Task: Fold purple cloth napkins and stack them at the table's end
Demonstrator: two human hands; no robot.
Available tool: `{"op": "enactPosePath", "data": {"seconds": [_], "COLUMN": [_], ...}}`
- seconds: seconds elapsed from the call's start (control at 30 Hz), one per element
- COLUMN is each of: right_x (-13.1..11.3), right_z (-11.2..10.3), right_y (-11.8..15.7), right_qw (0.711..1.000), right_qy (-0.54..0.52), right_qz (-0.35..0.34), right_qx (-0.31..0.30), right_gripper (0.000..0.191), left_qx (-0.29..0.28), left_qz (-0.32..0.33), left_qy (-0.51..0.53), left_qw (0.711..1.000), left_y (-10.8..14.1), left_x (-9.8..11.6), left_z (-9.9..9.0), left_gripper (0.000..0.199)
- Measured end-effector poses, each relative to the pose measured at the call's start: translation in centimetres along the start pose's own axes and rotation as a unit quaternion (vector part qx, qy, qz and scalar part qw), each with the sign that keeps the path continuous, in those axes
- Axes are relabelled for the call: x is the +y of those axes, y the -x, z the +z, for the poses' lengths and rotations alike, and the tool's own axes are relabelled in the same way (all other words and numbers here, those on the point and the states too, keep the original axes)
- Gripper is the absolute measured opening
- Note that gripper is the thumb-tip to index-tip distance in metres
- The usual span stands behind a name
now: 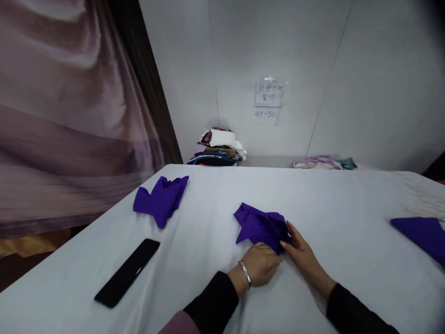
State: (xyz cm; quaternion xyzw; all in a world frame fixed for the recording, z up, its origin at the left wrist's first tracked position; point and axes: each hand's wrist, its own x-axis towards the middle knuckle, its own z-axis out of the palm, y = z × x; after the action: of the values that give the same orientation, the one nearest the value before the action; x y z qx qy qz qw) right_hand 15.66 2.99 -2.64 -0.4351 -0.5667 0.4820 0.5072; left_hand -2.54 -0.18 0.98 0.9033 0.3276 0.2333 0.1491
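Observation:
A purple cloth napkin (259,225), folded with pointed corners, lies on the white-covered table before me. My left hand (260,264), a silver bangle at its wrist, is closed at the napkin's near edge, its fingers curled on the fabric. My right hand (302,253) holds the right side, with the thumb at the near corner and the fingers behind the fold. Part of that edge is hidden by my fingers. Farther left on the table lies another folded purple napkin (162,199) of similar shape.
A black phone (127,272) lies at the left. More purple cloth (422,236) sits at the right edge. Behind the white table (208,185) are a stack of folded clothes (220,148) and loose fabric (320,162). A pink curtain (69,116) hangs at the left.

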Motion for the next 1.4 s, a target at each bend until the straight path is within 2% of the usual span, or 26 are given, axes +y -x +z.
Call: {"op": "enactPosePath", "data": {"seconds": [0.07,0.2,0.33,0.43,0.53,0.57,0.67,0.77,0.9,1.0,1.1,1.27,1.4], "right_x": [-0.1,-1.2,-2.4,-2.3,-1.8,-1.6,-1.0,-0.7,-0.9,-1.3,-1.4,-1.3,-1.3], "right_z": [0.1,0.4,0.6,0.2,-0.3,-0.6,-1.4,-2.1,-2.7,-2.9,-3.1,-3.9,-4.7], "right_y": [-0.2,-1.1,-2.4,-2.9,-3.1,-3.1,-3.4,-3.8,-4.3,-4.3,-4.2,-4.2,-4.4], "right_qw": [1.0,0.996,0.99,0.987,0.983,0.98,0.954,0.923,0.91,0.901,0.901,0.936,0.945], "right_qy": [0.001,-0.004,-0.029,-0.051,-0.075,-0.097,-0.221,-0.324,-0.358,-0.388,-0.39,-0.299,-0.267], "right_qz": [0.013,0.092,0.13,0.15,0.162,0.168,0.176,0.166,0.168,0.168,0.165,0.133,0.125], "right_qx": [-0.003,0.018,0.042,0.033,0.037,0.049,0.099,0.121,0.127,0.104,0.095,0.128,0.144], "right_gripper": [0.075,0.088,0.091,0.074,0.035,0.031,0.025,0.012,0.006,0.006,0.011,0.011,0.009], "left_qx": [0.055,0.176,0.204,0.221,0.255,0.265,0.296,0.344,0.411,0.452,0.463,0.406,0.354], "left_qz": [-0.034,-0.125,-0.268,-0.345,-0.347,-0.341,-0.33,-0.34,-0.375,-0.407,-0.429,-0.444,-0.471], "left_qy": [0.004,-0.053,-0.085,-0.022,0.05,0.064,0.085,0.095,0.084,0.065,0.055,0.055,-0.004], "left_qw": [0.998,0.975,0.938,0.912,0.901,0.9,0.892,0.87,0.827,0.791,0.774,0.797,0.808], "left_y": [0.0,0.0,0.1,0.1,0.2,0.3,0.7,1.3,2.8,4.1,5.3,6.4,6.5], "left_x": [-0.4,-1.7,-3.7,-5.0,-5.8,-5.9,-6.2,-6.5,-7.1,-7.4,-7.4,-6.1,-5.4], "left_z": [-0.3,-0.9,-0.8,-0.7,-0.8,-1.0,-1.8,-3.3,-5.7,-7.2,-8.3,-9.0,-9.2], "left_gripper": [0.026,0.031,0.052,0.058,0.05,0.047,0.039,0.034,0.029,0.027,0.027,0.018,0.023]}}
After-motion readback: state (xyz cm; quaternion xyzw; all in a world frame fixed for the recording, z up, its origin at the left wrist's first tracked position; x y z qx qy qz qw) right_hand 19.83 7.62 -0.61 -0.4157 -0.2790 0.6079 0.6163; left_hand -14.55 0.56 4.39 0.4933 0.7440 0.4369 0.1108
